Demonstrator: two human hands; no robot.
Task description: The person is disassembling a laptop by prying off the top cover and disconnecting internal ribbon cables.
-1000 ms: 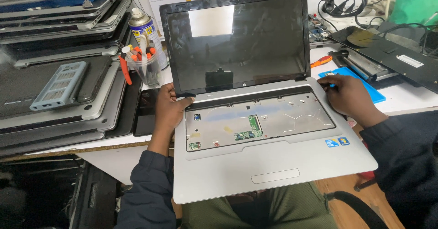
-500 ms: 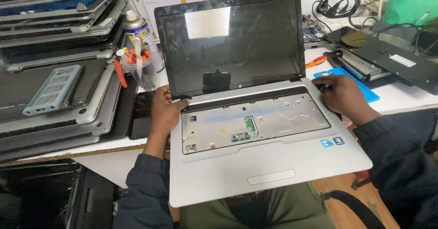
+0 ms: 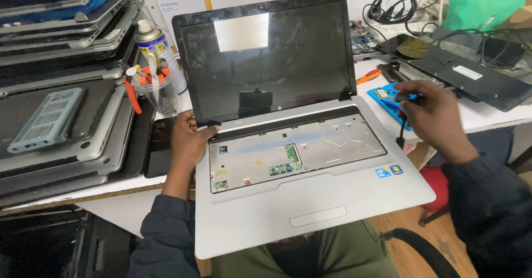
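A stack of closed grey laptops (image 3: 61, 89) is piled at the left, with a clear plastic cup of tools (image 3: 152, 89) just beside it. The silver laptop (image 3: 310, 200), opened and with its keyboard removed so that a bare metal tray is exposed, is gripped at its left hinge edge by the left hand (image 3: 187, 139). Its front edge overhangs the white table (image 3: 493, 120). A slim black screwdriver (image 3: 403, 117) is pinched in the right hand (image 3: 438, 117), held above the table's right side, clear of the laptop.
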